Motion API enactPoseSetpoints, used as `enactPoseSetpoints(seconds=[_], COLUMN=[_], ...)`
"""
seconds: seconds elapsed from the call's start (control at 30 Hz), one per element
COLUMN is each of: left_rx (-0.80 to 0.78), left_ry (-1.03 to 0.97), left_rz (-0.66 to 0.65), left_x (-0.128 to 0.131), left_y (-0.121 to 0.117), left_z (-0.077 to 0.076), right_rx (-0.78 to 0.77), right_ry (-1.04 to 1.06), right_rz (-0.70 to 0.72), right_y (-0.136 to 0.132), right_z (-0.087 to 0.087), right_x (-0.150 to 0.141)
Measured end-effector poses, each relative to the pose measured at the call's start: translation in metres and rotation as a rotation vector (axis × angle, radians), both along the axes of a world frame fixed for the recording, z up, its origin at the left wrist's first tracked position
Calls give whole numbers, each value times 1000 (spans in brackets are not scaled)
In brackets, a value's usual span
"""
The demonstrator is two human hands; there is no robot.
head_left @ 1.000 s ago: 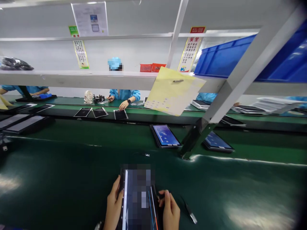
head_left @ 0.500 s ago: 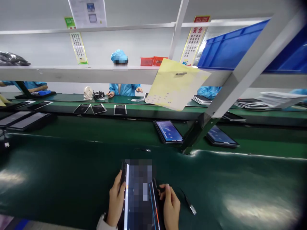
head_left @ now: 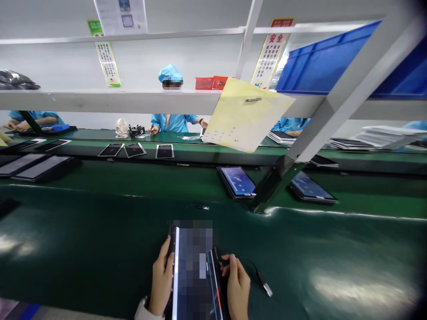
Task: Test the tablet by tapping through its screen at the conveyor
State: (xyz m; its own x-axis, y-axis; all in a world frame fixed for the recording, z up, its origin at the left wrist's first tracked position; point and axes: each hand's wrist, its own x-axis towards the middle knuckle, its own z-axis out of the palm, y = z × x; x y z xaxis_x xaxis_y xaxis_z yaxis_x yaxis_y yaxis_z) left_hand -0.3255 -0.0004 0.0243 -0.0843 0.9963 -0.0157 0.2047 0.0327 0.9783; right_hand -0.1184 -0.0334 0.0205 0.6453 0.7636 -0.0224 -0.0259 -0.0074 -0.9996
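Observation:
My left hand (head_left: 162,278) grips a dark-framed tablet (head_left: 191,295) by its left edge, thumb on the front. The tablet is tilted up towards me at the lower middle, its screen partly blurred out. At the tablet's right edge, the fingers of my right hand (head_left: 237,280) are pinched together. A thin black cable (head_left: 252,263) runs out from behind those fingers and ends in a metal connector (head_left: 266,288) on the green bench. What lies between the fingertips is mostly hidden. Beyond the tablet lies another small connector (head_left: 203,208).
Two lit tablets (head_left: 238,181) (head_left: 310,186) lie on the green belt beyond the bench, either side of a slanted post (head_left: 283,178). More tablets (head_left: 43,168) lie at left. A yellow sheet (head_left: 245,120) hangs from the shelf. Co-workers in blue (head_left: 175,122) sit opposite.
The lit tablets on the belt have shifted slightly right. A dark object has come in at the left edge. The co-worker opposite has stretched an arm to the right. My hands stay almost still.

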Motion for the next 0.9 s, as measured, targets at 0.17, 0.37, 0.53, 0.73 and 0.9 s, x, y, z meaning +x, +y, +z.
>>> enactPoseSetpoints(seconds=[0.17, 0.37, 0.53, 0.73, 0.9], left_rx=[-16, -22, -17, -5, 4], left_ry=[-8, -3, 12, -10, -39], left_rz=[-8, -27, -17, -14, -18], left_x=[0, 0, 0, 1, -2], left_y=[1, 1, 1, 1, 1], left_z=[-2, -3, -5, -5, -8], right_rx=[-12, -21, -12, -7, -7], right_ry=[4, 12, 9, 3, -3], right_rz=[2, 3, -9, 9, 6], right_y=[1, 2, 3, 2, 2], right_z=[1, 5, 5, 2, 2], right_x=[-1, -1, 0, 1, 0])
